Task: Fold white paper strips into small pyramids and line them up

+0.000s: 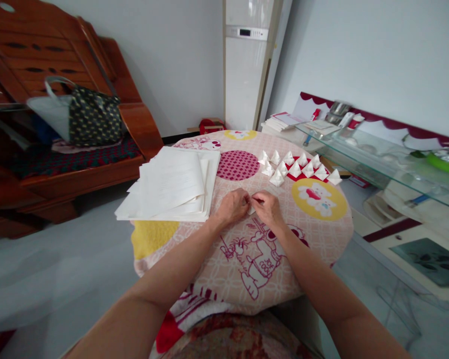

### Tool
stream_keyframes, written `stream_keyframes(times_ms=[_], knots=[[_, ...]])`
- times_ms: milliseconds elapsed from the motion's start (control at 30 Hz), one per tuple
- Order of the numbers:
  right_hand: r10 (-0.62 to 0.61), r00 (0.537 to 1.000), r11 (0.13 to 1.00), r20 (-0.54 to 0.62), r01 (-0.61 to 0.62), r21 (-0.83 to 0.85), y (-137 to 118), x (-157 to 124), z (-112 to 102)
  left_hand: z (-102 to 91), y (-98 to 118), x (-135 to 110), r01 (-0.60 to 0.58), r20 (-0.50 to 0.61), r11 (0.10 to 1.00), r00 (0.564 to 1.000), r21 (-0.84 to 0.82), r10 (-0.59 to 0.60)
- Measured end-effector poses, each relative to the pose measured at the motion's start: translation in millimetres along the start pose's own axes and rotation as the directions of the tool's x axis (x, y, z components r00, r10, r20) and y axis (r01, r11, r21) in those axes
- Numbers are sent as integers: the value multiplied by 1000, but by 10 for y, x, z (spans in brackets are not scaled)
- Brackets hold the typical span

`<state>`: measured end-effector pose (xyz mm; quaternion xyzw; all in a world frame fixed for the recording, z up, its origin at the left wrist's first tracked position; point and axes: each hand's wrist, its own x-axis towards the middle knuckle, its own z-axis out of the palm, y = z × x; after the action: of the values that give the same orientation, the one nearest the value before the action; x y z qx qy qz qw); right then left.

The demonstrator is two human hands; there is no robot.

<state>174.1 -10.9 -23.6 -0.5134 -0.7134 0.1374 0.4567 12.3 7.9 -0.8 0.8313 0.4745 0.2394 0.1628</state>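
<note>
Both my hands meet over the middle of the round table. My left hand (233, 205) is closed, its fingers pinching the left side of a small piece of white paper (251, 210). From the other side my right hand (268, 206) pinches the same paper, thumb and forefinger together. Most of that paper is hidden by my fingers, so its exact shape does not show. Just beyond my right hand stand several small folded white paper boats (277, 177), grouped in rows. Left of my left hand lies a loose stack of white paper sheets (172, 182).
A patterned pink cloth (247, 279) covers the table. On the right is a glass-topped stand (377, 159) bearing cups and papers. At the left, a wooden bench (127, 119) holds a dark patterned bag (93, 117). A tall white cabinet-like unit (243, 70) stands behind.
</note>
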Motion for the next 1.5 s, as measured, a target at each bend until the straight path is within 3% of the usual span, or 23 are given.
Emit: stream_keyframes(times_ms=[133, 333, 500, 767, 1200, 1500], knots=[[74, 997, 996, -23, -73, 49, 31, 8, -65, 9, -7, 0, 9, -9, 1000, 1000, 20, -9], [188, 982, 966, -16, -182, 184, 76, 7, -131, 8, -69, 10, 8, -123, 1000, 992, 27, -5], [174, 985, 969, -12, -169, 182, 71, 6, -135, 9, -99, 17, -3, -149, 999, 989, 51, 11], [181, 983, 982, -11, -180, 59, 79, 18, -137, 30, -114, 5, -57, -64, 992, 996, 111, 64], [109, 994, 994, 13, -109, 11, 112, 35, -129, 11, -102, 6, -33, -49, 996, 998, 87, 38], [130, 991, 991, -12, -130, 25, 43, 20, -47, 3, -72, 5, -9, -122, 999, 992, 41, 14]])
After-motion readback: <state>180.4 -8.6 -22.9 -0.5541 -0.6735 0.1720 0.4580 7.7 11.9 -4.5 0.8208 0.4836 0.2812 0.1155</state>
